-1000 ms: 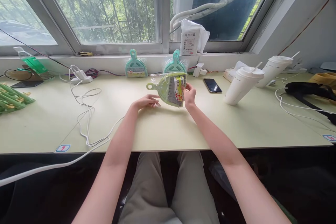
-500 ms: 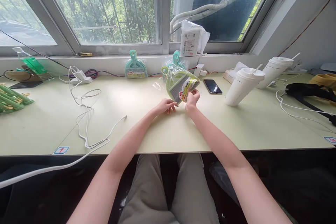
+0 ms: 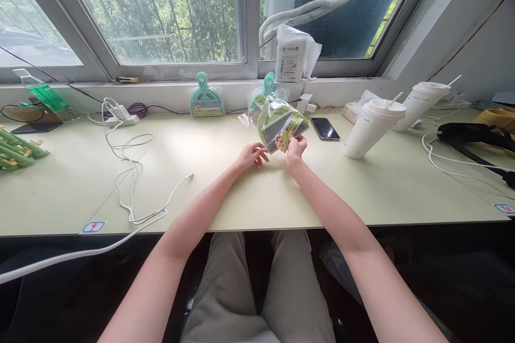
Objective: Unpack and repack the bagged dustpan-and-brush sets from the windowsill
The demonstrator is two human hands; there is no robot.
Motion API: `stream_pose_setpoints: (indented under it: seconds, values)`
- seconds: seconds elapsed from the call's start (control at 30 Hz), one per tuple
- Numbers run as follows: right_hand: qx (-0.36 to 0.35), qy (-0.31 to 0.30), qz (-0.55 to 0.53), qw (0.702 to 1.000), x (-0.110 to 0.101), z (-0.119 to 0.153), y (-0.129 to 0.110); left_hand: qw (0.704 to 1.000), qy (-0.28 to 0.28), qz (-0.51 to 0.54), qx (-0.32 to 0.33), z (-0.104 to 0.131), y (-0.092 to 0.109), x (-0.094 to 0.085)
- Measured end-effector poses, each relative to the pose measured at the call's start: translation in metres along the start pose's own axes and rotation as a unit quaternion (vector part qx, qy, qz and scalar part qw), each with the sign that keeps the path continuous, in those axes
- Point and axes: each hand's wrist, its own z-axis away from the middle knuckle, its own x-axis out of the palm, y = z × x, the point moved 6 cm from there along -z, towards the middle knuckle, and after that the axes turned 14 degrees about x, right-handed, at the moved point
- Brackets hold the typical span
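Green dustpan [image 3: 277, 118], clear-wrapped, tilted, grey bristles [image 3: 277, 131]

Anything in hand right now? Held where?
Yes: the right hand grips the yellow-green dustpan by its wide edge, near the label. The left hand is beside its lower corner; contact there can't be told.

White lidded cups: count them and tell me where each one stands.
2. One white cup stands on the table, to the right of the phone; the other cup is farther back and right. No third shows.
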Motion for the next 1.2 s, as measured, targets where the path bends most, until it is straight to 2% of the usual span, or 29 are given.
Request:
stream_pose_setpoints:
  seconds: [0.1,0.27,0.47,0.63,0.8,0.9,0.97,1.07,1.13,1.17,1.2]
  values:
    - [0.016,-0.014,-0.003,1.000,0.001,-0.003,0.002,0.999,0.034,0.007,0.008,-0.001,0.002,-0.003]
    - [0.009,-0.034,-0.001,0.999,0.005,0.001,0.000,0.999,0.034,0.010,0.008,-0.002,0.003,-0.004]
    - [0.037,-0.041,-0.019,0.998,0.006,0.004,-0.005,0.998,0.036,0.028,0.053,-0.005,0.012,-0.014]
    - [0.055,-0.076,-0.026,0.995,0.007,-0.002,-0.012,0.989,0.133,0.020,0.066,-0.003,0.018,-0.049]
    - [0.102,-0.073,-0.009,0.992,0.006,-0.003,-0.006,0.966,0.252,-0.030,0.041,0.002,0.006,-0.094]
    - [0.107,-0.056,0.005,0.993,0.004,-0.003,-0.004,0.931,0.353,-0.088,-0.014,0.014,-0.006,-0.127]
    - [0.109,-0.043,0.007,0.993,0.002,-0.003,-0.003,0.894,0.407,-0.168,-0.077,0.027,-0.011,-0.151]
    - [0.112,-0.035,0.000,0.993,0.000,-0.004,-0.004,0.806,0.474,-0.314,-0.161,0.055,-0.009,-0.186]
    - [0.112,-0.037,-0.001,0.993,0.000,-0.006,-0.003,0.747,0.518,-0.368,-0.194,0.072,-0.005,-0.205]
    - [0.112,-0.038,0.001,0.993,0.000,-0.007,-0.003,0.725,0.532,-0.386,-0.205,0.079,-0.004,-0.213]
    - [0.112,-0.039,0.004,0.993,0.000,-0.007,-0.002,0.717,0.534,-0.394,-0.213,0.084,-0.003,-0.220]
